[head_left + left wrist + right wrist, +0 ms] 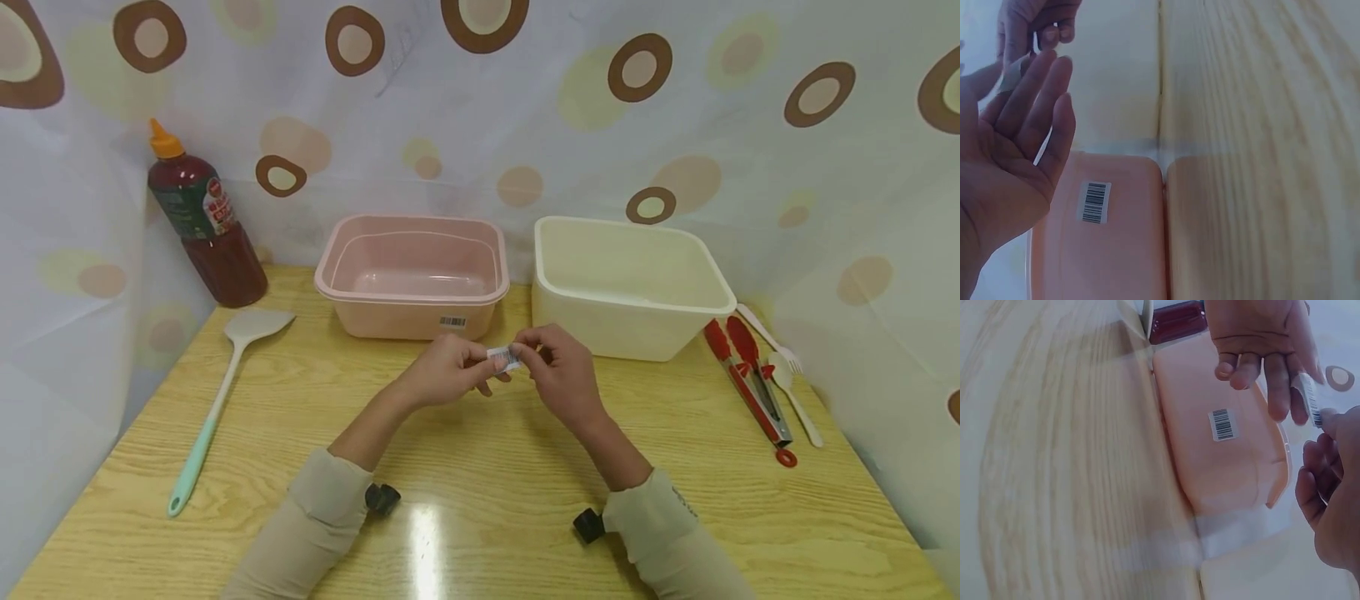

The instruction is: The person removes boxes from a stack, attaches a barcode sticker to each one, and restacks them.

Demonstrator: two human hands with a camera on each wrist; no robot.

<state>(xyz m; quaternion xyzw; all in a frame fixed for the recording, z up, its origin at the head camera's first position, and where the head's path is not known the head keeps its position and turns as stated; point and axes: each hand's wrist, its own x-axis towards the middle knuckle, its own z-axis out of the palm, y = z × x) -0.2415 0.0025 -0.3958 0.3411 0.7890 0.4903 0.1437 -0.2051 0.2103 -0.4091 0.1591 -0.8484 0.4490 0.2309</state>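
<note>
Between both hands is a small white barcode sticker [504, 358], held above the table in front of the two bins. My left hand [442, 371] pinches its left end between thumb and index finger, the other fingers loosely extended in the left wrist view. At the opposite end, the thumb and index finger of my right hand [562, 375] grip the sticker. Just behind the hands stands a pink plastic bin [390, 318], which bears a barcode label [1223, 425] on its front wall. A cream bin [630, 329] is to its right, behind the right hand.
At the back left stands a sauce bottle [225, 267] with an orange cap. A spatula [217, 400] with a mint handle lies along the left side. On the right lie red tongs [750, 392], a white spoon [802, 408] and a white fork [772, 337]. A patterned curtain [465, 108] surrounds the table.
</note>
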